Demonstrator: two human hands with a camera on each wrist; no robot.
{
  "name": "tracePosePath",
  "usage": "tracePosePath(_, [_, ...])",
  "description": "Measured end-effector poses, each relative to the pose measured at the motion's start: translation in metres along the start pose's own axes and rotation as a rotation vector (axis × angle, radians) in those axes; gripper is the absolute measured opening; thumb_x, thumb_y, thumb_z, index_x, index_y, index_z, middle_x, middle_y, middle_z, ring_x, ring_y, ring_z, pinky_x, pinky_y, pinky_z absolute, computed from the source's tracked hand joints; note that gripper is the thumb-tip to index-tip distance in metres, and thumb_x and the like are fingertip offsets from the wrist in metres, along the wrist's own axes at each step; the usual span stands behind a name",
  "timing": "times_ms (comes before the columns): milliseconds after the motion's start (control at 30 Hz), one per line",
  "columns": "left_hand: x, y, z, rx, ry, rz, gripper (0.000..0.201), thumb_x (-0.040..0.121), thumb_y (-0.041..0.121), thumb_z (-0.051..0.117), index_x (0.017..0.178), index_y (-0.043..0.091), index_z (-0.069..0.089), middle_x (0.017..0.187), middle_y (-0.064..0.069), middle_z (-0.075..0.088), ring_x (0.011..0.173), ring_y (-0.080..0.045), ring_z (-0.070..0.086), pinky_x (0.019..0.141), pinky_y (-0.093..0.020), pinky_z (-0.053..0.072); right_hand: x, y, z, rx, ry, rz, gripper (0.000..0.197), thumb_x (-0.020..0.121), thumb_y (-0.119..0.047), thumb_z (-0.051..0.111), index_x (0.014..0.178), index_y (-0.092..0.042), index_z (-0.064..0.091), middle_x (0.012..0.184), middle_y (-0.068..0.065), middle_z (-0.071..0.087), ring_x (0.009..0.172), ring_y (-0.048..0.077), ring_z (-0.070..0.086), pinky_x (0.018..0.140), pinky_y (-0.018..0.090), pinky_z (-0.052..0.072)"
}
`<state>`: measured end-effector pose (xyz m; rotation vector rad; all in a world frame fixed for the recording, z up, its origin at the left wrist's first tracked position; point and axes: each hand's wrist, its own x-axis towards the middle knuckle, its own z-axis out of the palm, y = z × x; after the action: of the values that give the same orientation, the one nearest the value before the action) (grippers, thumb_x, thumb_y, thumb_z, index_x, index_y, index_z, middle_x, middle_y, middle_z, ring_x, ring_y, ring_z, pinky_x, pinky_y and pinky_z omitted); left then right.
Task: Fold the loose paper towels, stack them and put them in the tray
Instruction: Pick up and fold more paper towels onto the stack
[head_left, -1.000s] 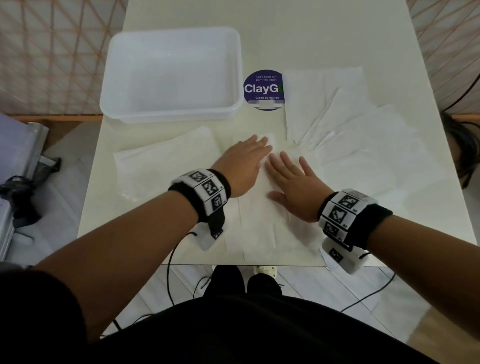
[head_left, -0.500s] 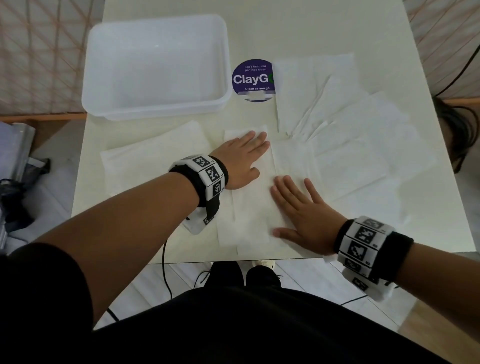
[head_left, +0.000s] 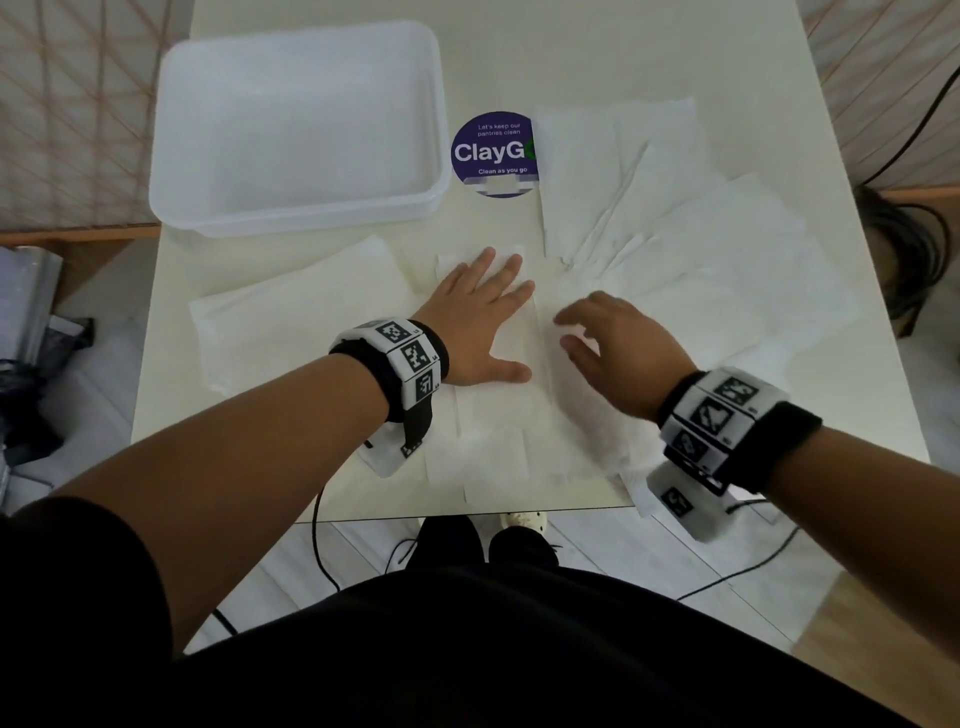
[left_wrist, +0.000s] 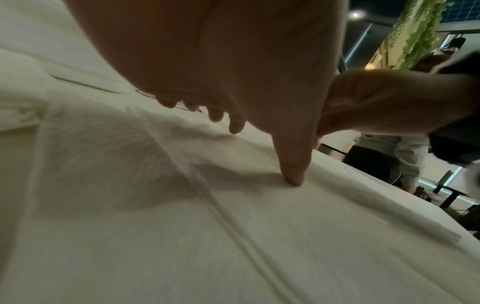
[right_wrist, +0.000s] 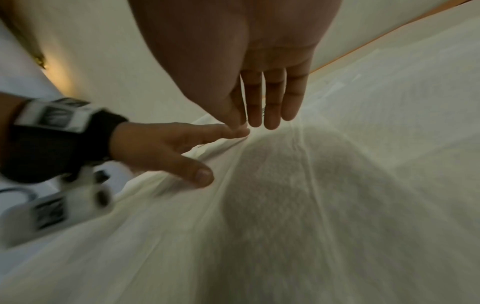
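A long white paper towel (head_left: 498, 431) lies in the middle of the table, reaching to the front edge. My left hand (head_left: 483, 317) presses flat on its far half, fingers straight; in the left wrist view the thumb (left_wrist: 293, 176) bears down on the towel (left_wrist: 233, 236). My right hand (head_left: 608, 348) is just right of it, blurred, fingers relaxed and holding nothing. In the right wrist view its straight fingers (right_wrist: 267, 102) hover over the towel (right_wrist: 285, 205), beside the left hand (right_wrist: 161, 148). The white tray (head_left: 311, 221) stands at the far left with nothing in it.
Another flat towel (head_left: 291, 322) lies left of my left hand. Several loose overlapping towels (head_left: 701, 249) cover the right side of the table. A round purple sticker (head_left: 493, 153) sits between tray and loose towels. The table's front edge (head_left: 415, 517) is close; cables hang below.
My right hand slid back along the towel toward the front edge, then moved forward again beside the left hand, and is now blurred. The left hand stayed pressed on the towel.
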<state>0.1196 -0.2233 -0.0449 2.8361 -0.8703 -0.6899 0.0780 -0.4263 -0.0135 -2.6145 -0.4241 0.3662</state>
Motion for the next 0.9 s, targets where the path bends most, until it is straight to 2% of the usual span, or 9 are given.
tracePosePath(67, [-0.006, 0.003, -0.002, -0.081, 0.096, 0.014, 0.088, 0.079, 0.067, 0.056, 0.150, 0.025, 0.025, 0.161, -0.001, 0.006, 0.147, -0.021, 0.000, 0.119, -0.039, 0.006, 0.019, -0.001, -0.001, -0.023, -0.065, -0.004, 0.036, 0.091, -0.012, 0.051, 0.126, -0.019, 0.054, 0.124, 0.003, 0.054, 0.112, 0.024, 0.050, 0.092, 0.040, 0.045])
tracePosePath(133, [-0.013, 0.005, -0.005, -0.187, 0.179, 0.042, 0.065, 0.080, 0.057, 0.064, 0.133, 0.022, 0.051, 0.149, 0.000, 0.033, 0.136, -0.021, 0.024, 0.113, -0.040, 0.024, 0.028, -0.002, -0.003, -0.054, -0.167, -0.078, 0.041, 0.086, -0.008, 0.053, 0.124, -0.021, 0.056, 0.122, 0.001, 0.054, 0.110, 0.021, 0.046, 0.093, 0.038, 0.043])
tracePosePath(233, [-0.027, 0.003, -0.005, -0.301, 0.211, 0.059, 0.036, 0.084, 0.044, 0.066, 0.108, 0.018, 0.061, 0.119, 0.002, 0.052, 0.111, -0.018, 0.042, 0.094, -0.032, 0.038, 0.021, -0.004, -0.005, -0.053, -0.287, -0.215, 0.034, 0.079, -0.013, 0.062, 0.112, -0.023, 0.062, 0.107, -0.004, 0.058, 0.101, 0.014, 0.045, 0.087, 0.036, 0.045])
tracePosePath(300, [-0.037, 0.003, -0.001, -0.340, 0.189, 0.059, 0.029, 0.086, 0.041, 0.064, 0.105, 0.019, 0.062, 0.113, 0.003, 0.053, 0.105, -0.015, 0.044, 0.090, -0.031, 0.040, 0.010, -0.004, -0.004, -0.090, -0.397, -0.273, 0.037, 0.075, -0.017, 0.065, 0.112, -0.026, 0.063, 0.110, -0.007, 0.057, 0.103, 0.011, 0.044, 0.087, 0.032, 0.044])
tracePosePath(367, [-0.046, 0.005, 0.006, -0.364, 0.139, 0.062, 0.029, 0.087, 0.040, 0.063, 0.109, 0.021, 0.062, 0.116, 0.004, 0.053, 0.107, -0.013, 0.045, 0.092, -0.030, 0.040, 0.001, -0.002, -0.001, -0.139, -0.443, -0.327, 0.040, 0.075, -0.018, 0.065, 0.113, -0.029, 0.064, 0.119, -0.008, 0.056, 0.112, 0.013, 0.044, 0.092, 0.032, 0.043])
tracePosePath(500, [-0.057, 0.007, 0.020, -0.411, 0.110, 0.065, 0.034, 0.087, 0.038, 0.065, 0.115, 0.020, 0.062, 0.131, 0.003, 0.048, 0.117, -0.013, 0.039, 0.098, -0.023, 0.032, -0.001, 0.004, 0.001, -0.193, -0.406, -0.380, 0.029, 0.079, -0.022, 0.065, 0.107, -0.029, 0.068, 0.128, -0.009, 0.053, 0.121, 0.016, 0.042, 0.093, 0.034, 0.042])
tracePosePath(667, [-0.060, 0.010, 0.021, -0.431, 0.113, 0.038, 0.036, 0.085, 0.037, 0.067, 0.116, 0.020, 0.062, 0.135, 0.001, 0.046, 0.121, -0.013, 0.036, 0.094, -0.016, 0.025, -0.005, 0.007, 0.008, -0.116, -0.353, -0.397, 0.018, 0.081, -0.021, 0.067, 0.097, -0.026, 0.073, 0.123, -0.004, 0.058, 0.117, 0.020, 0.047, 0.092, 0.036, 0.045])
tracePosePath(800, [-0.063, 0.014, 0.019, -0.433, 0.101, 0.031, 0.037, 0.084, 0.039, 0.068, 0.116, 0.022, 0.062, 0.135, 0.001, 0.046, 0.123, -0.014, 0.036, 0.099, -0.020, 0.027, -0.004, 0.008, 0.006, -0.056, -0.376, -0.356, 0.017, 0.083, -0.022, 0.067, 0.097, -0.028, 0.072, 0.125, -0.005, 0.056, 0.120, 0.016, 0.043, 0.096, 0.030, 0.040])
tracePosePath(900, [-0.064, 0.016, 0.017, -0.432, 0.088, 0.024, 0.037, 0.084, 0.042, 0.067, 0.116, 0.025, 0.063, 0.136, 0.002, 0.045, 0.124, -0.014, 0.035, 0.101, -0.024, 0.029, -0.002, 0.006, 0.003, -0.003, -0.396, -0.312, 0.015, 0.082, -0.020, 0.069, 0.095, -0.029, 0.072, 0.123, -0.006, 0.057, 0.118, 0.014, 0.043, 0.097, 0.031, 0.040])
